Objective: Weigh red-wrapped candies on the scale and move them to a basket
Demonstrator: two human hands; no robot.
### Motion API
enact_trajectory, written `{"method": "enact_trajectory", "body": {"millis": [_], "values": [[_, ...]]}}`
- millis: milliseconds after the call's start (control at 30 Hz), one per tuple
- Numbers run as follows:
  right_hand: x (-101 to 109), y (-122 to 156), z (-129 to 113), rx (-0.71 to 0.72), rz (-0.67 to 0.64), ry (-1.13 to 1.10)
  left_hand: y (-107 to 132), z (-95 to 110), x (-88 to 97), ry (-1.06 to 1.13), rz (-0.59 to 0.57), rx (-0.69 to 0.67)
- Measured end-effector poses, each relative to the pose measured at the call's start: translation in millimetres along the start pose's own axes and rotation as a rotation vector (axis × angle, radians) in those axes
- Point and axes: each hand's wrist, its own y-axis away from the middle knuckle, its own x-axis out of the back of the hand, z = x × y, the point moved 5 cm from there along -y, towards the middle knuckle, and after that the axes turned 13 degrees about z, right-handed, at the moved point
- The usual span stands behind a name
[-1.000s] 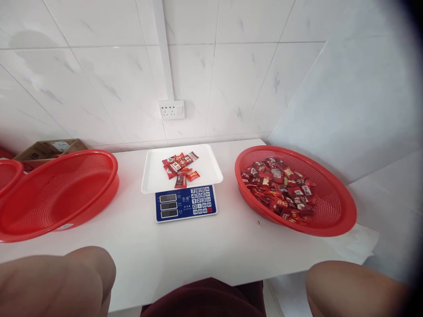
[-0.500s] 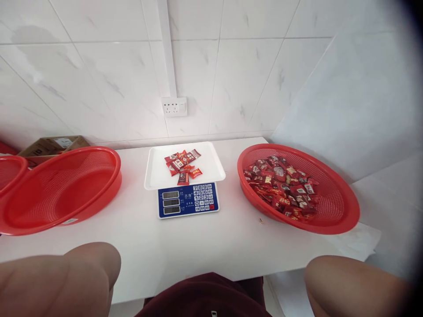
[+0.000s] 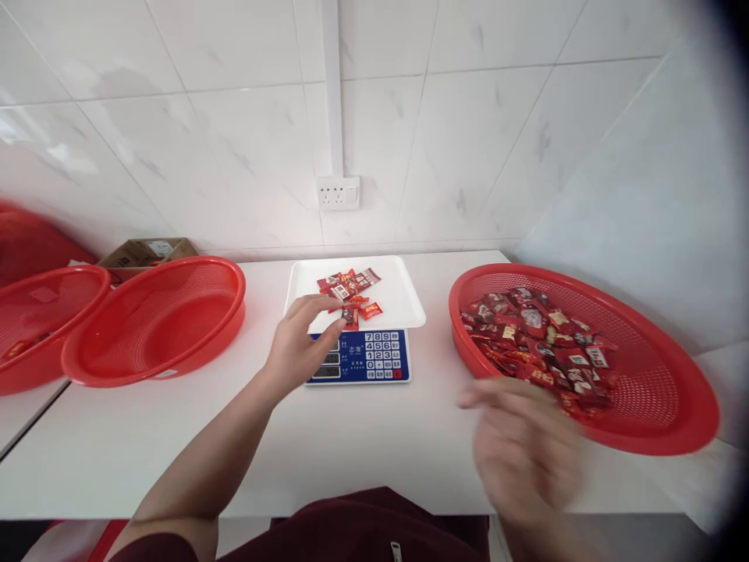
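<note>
My left hand hovers at the front left of the white tray, fingers apart and nothing in them, close to the small wrapped candies. This tray rests on a blue and white digital scale, whose display is partly covered by the hand. Blurred by motion, my right hand is over the table in front of the right red basket; its fingers cannot be made out clearly. Many red-wrapped candies lie heaped inside that basket.
To the left stands an oval red basket, beside another red basket with a few packets. Behind them is an open cardboard box. A socket is fixed to the tiled wall behind the white table.
Both hands have come into view, the left reaching forward to the tray and the right toward the candy basket. The camera view has shifted left. The candies on the tray look unchanged.
</note>
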Motion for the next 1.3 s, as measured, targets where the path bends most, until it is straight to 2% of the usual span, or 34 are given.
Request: {"method": "enact_trajectory", "body": {"millis": [67, 167, 267, 333, 467, 633, 767, 867, 933, 1000, 1067, 1133, 1200, 1300], "values": [[-33, 11, 17, -0.057, -0.081, -0.032, -3, -23, -23.7, -0.023, -0.171, 0.066], [-76, 41, 48, -0.256, -0.4, 0.047, -9, -53, -46.0, -0.048, -0.376, 0.115], [-97, 68, 63, -0.352, -0.702, 0.067, -15, -59, -57.0, -0.08, -0.551, -0.015], [-101, 76, 68, -0.375, -0.79, 0.069, -16, -54, -63.5, -0.116, -0.642, -0.157], [-101, 77, 74, -0.427, -0.763, 0.08, -15, -47, -78.8, -0.248, -0.753, -0.396], [-101, 77, 79, -0.45, -0.73, 0.077, -16, -44, -92.7, -0.343, -0.832, -0.558], [-100, 77, 78, -0.461, -0.719, 0.063, -22, -42, -95.6, -0.343, -0.829, -0.578], [-98, 75, 76, -0.448, -0.693, 0.054, -31, -42, -90.4, -0.281, -0.784, -0.459], [-98, 75, 77, -0.441, -0.69, 0.046, -40, -47, -79.7, -0.286, -0.731, -0.293], [-98, 77, 79, -0.449, -0.696, 0.046, -51, -57, -58.1, -0.378, -0.625, -0.114], [-98, 78, 82, -0.458, -0.706, 0.05, -60, -73, -23.8, -0.545, -0.485, 0.045], [-98, 78, 83, -0.456, -0.718, 0.052, -64, -95, 19.9, -0.746, -0.355, 0.203], [-99, 77, 83, -0.454, -0.732, 0.052, -59, -121, 61.3, -0.883, -0.306, 0.331], [-100, 77, 83, -0.457, -0.742, 0.049, -38, -162, 106.8, -1.002, -0.271, 0.494]]}}
